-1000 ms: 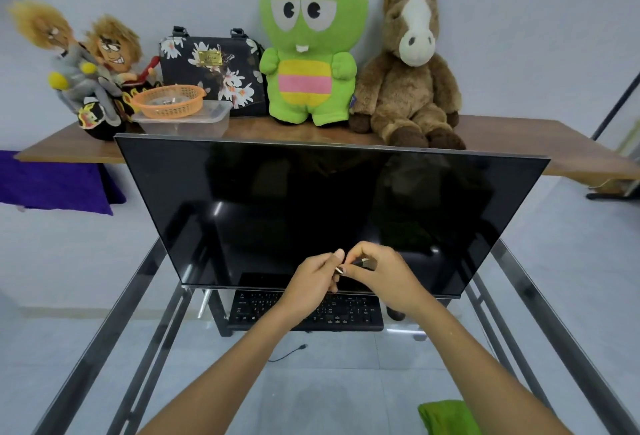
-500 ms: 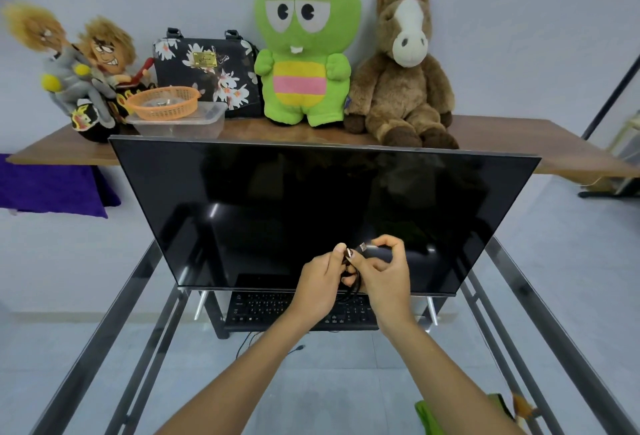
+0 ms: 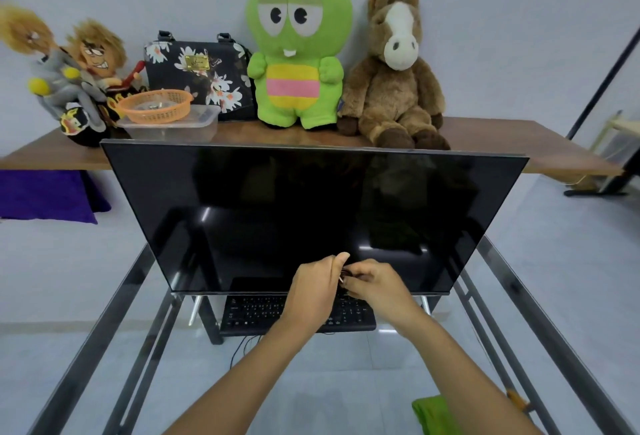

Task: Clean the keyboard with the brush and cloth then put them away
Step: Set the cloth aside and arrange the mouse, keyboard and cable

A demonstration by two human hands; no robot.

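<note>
Head view, lower centre of the frame: your left hand [image 3: 313,290] and right hand [image 3: 379,287] meet above the keyboard [image 3: 256,313], both grips pinching a small dark cable [image 3: 344,274]. At the bottom right edge, the green cloth [image 3: 434,414] lies on the glass bench [image 3: 104,348].

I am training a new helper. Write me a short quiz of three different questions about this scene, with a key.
1. True or false: the keyboard lies in front of the monitor.
2. Which toy sits right of the green toy? A) doll B) horse C) basket
3. Fill in: the left hand and right hand meet above the ____.

Key: 1 true; 2 B, the horse; 3 keyboard.
</note>
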